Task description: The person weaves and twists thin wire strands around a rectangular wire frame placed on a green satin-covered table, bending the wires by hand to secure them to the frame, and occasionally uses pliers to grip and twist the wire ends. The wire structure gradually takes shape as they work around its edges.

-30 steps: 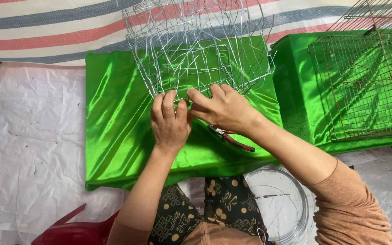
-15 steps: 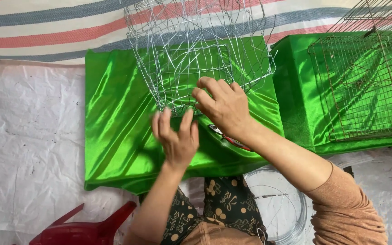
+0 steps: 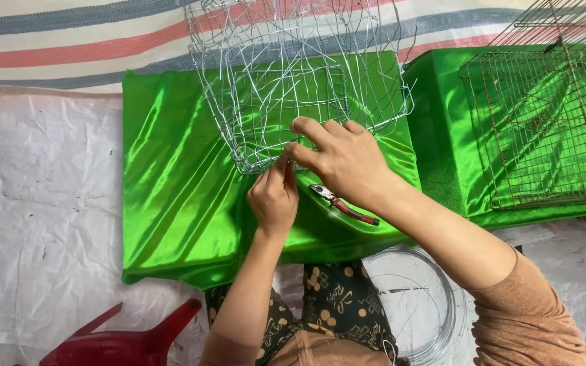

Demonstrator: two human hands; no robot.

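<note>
Both hands pinch the near bottom edge of a silver wire frame (image 3: 293,88).
Left hand (image 3: 274,196) has fingertips closed together on a wire at the frame's lower edge; right hand (image 3: 340,159) is just beside it, fingers curled over that same edge, closed on the wire. Frame sits on a green satin-covered block (image 3: 171,190). Red-handled pliers (image 3: 344,205) lie on the satin just beside the right wrist. Wire coil (image 3: 435,305) below, rusty mesh cage (image 3: 544,122) far right, red plastic stool (image 3: 123,339) bottom left.
</note>
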